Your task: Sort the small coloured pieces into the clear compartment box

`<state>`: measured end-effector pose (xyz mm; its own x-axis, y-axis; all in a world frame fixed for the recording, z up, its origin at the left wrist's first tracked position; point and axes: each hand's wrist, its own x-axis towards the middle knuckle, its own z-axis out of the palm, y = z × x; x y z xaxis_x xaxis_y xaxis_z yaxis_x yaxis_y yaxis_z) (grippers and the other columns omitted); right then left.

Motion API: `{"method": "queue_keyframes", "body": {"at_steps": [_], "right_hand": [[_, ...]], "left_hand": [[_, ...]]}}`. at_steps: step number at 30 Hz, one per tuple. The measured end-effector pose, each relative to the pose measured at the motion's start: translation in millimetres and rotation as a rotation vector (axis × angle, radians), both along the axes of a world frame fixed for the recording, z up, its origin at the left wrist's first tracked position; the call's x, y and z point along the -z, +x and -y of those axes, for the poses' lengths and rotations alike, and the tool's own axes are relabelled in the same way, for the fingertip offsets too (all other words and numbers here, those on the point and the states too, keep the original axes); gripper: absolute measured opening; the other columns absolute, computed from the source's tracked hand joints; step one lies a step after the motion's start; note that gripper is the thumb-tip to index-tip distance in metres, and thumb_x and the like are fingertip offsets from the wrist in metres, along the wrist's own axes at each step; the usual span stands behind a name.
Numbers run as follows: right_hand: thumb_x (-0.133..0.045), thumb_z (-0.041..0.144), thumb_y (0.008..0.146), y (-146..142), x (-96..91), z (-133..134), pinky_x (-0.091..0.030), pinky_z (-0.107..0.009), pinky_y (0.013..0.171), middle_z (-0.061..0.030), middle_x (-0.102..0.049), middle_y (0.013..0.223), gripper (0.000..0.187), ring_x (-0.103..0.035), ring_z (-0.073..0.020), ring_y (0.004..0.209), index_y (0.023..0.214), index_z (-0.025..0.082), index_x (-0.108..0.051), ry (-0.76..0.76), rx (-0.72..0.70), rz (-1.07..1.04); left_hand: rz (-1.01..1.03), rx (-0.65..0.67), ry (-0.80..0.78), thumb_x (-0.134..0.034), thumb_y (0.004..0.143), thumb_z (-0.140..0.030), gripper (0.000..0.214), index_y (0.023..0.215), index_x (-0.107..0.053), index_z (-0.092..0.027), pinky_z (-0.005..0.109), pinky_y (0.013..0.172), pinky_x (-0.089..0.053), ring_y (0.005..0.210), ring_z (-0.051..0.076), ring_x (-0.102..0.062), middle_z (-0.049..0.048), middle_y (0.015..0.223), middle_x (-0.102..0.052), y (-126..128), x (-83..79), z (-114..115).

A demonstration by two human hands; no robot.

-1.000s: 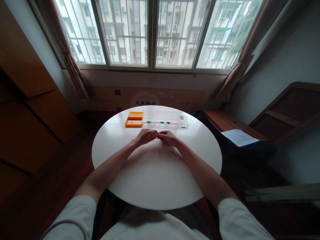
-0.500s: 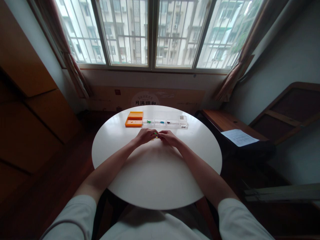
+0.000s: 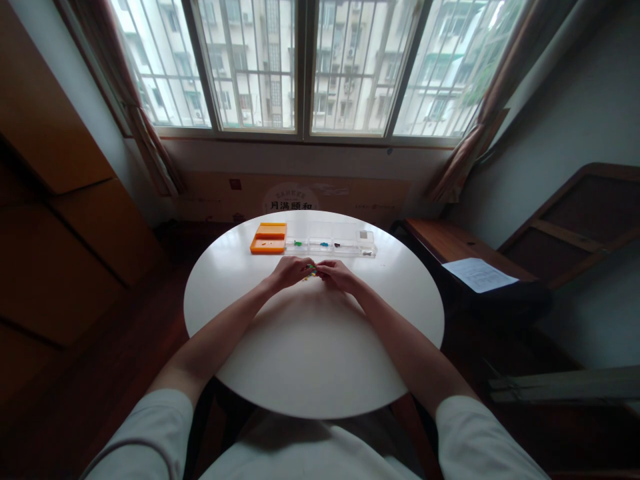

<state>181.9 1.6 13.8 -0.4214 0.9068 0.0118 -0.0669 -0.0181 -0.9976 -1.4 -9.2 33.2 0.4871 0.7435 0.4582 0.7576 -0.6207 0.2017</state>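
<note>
Little has moved over the last second: both arms keep their place, but at the fingertips, where mostly green showed, touches of yellow and blue now show too. The left hand (image 3: 290,271) and right hand (image 3: 337,275) meet above the middle of the white table (image 3: 315,347), fingers bent and pinched from either side on a small green piece (image 3: 311,267). That piece is mostly covered by fingers and too small to tell which way it points or how its long axis lies. Small yellow bits (image 3: 306,279) lie on the table just beneath the hands.

Beyond the hands, an orange box (image 3: 269,251) stands with its lid open toward the window. A clear box (image 3: 353,253) sits beside it, its long axis running left to right along the table, with a green bit (image 3: 298,244), a blue bit (image 3: 324,245) and a dark bit (image 3: 337,245) in a row. A grey square label (image 3: 363,235) at its right end cannot be read.

On the carton (image 3: 380,193) under the window, black characters read 月满颐和; the arc of letters above them is too faint to read surely. The paper (image 3: 477,275) on the right carries print too small to read.
</note>
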Motion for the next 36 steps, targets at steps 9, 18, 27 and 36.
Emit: {"method": "queue_keyframes", "body": {"at_steps": [9, 18, 27, 36], "right_hand": [[-0.070, 0.033, 0.062, 0, 0.7, -1, -0.036, -0.023, 0.055, -0.0024, -0.062, 0.062, 0.025, -0.052, -0.0096, 0.057, 0.077, 0.013, -0.067, -0.001, 0.009, -0.011], [-0.072, 0.035, 0.061, -1, 2.8, -3, -0.037, -0.023, 0.054, -0.0029, -0.062, 0.062, 0.028, -0.051, -0.0090, 0.055, 0.077, 0.013, -0.067, -0.016, 0.022, 0.008], [-0.073, 0.035, 0.060, -1, 2.5, -3, -0.037, -0.022, 0.053, -0.0029, -0.062, 0.062, 0.029, -0.051, -0.0087, 0.055, 0.077, 0.013, -0.067, -0.022, 0.030, 0.015], [-0.072, 0.035, 0.059, -2, 1.8, -2, -0.037, -0.023, 0.054, -0.0031, -0.062, 0.062, 0.029, -0.051, -0.0092, 0.056, 0.077, 0.013, -0.067, -0.022, 0.028, 0.022]], "left_hand": [[0.243, -0.055, -0.049, -0.052, 0.080, -0.038, 0.027, 0.091, -0.068, -0.019, 0.018, 0.051, -0.032, 0.052, 0.008, -0.051, -0.0008, 0.058, -0.059, -5, 3.0, -6], [0.747, -0.160, -0.300, -0.055, 0.077, -0.037, 0.031, 0.092, -0.063, -0.011, 0.016, 0.036, -0.035, 0.036, 0.006, -0.044, -0.0046, 0.045, -0.049, -29, 20.5, -33], [0.854, -0.230, -0.370, -0.060, 0.075, -0.035, 0.032, 0.093, -0.062, -0.009, 0.016, 0.033, -0.037, 0.036, 0.005, -0.043, -0.0042, 0.045, -0.049, -37, 22.7, -37], [0.865, -0.232, -0.321, -0.059, 0.075, -0.034, 0.031, 0.092, -0.063, -0.009, 0.015, 0.033, -0.036, 0.038, 0.004, -0.044, -0.0009, 0.055, -0.054, -36, 25.6, -41]]}}
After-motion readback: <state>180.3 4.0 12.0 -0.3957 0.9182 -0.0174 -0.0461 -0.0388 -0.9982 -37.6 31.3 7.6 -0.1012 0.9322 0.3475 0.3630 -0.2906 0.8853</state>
